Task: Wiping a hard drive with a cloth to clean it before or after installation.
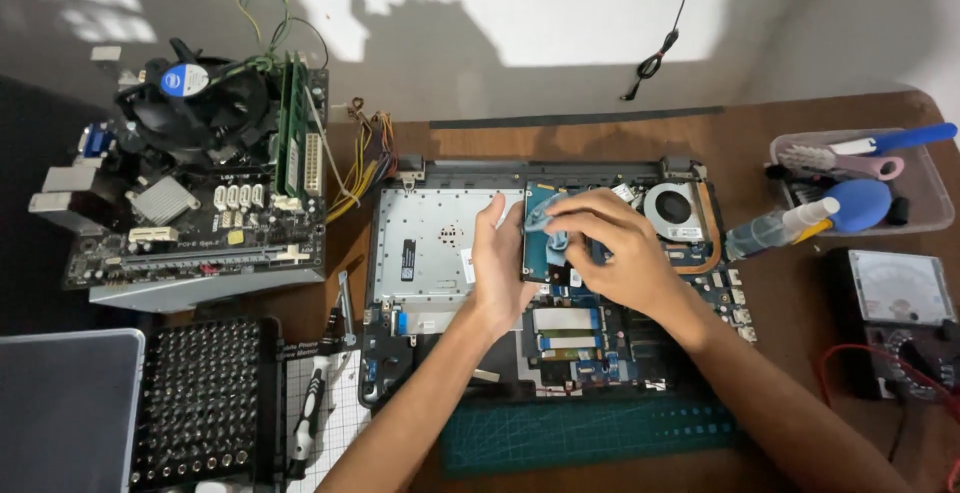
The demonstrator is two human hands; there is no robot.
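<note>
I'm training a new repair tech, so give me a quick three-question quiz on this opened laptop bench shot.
1. True or false: the right hand presses a pale blue cloth onto the rectangular drive in the opened grey laptop.
2. What does the left hand touch? A) the drive's left edge B) the black screwdriver C) the round cooling fan
3. Which side of the laptop holds the black desktop motherboard?

Key: 1 true; 2 A; 3 left.
</note>
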